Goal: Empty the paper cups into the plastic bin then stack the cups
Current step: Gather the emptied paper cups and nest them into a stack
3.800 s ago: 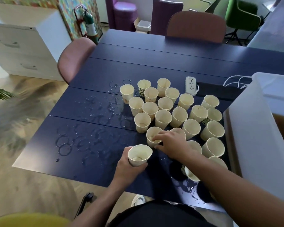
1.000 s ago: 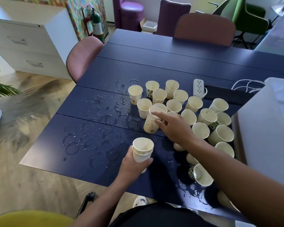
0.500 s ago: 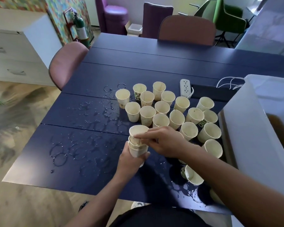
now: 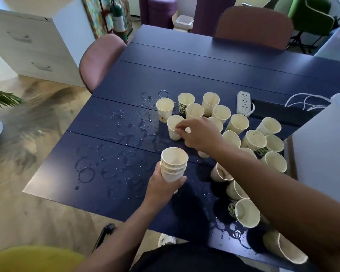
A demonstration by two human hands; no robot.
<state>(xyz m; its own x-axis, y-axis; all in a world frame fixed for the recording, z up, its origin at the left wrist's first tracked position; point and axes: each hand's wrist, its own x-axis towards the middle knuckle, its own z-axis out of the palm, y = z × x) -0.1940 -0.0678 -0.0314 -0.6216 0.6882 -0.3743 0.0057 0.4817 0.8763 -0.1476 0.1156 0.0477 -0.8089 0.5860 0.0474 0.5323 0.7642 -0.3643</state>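
My left hand (image 4: 162, 184) grips a short stack of cream paper cups (image 4: 174, 163) just above the dark blue table (image 4: 126, 197). My right hand (image 4: 198, 132) reaches forward and pinches the rim of a single upright paper cup (image 4: 174, 126) at the left edge of the group. Several more paper cups (image 4: 238, 123) stand behind and to the right of it. A few cups (image 4: 245, 213) near my right forearm tilt or lie on their sides. The white plastic bin (image 4: 322, 154) stands at the table's right edge; its inside is out of view.
Water rings and puddles (image 4: 110, 160) cover the table's left and near parts. A white power strip (image 4: 243, 102) with cables lies behind the cups. Pink chairs (image 4: 100, 59) stand at the table's left and far sides.
My right hand left the stack after adding a cup and reached forward to a single cup at the group's left edge. The stack in my left hand is taller than a second ago.
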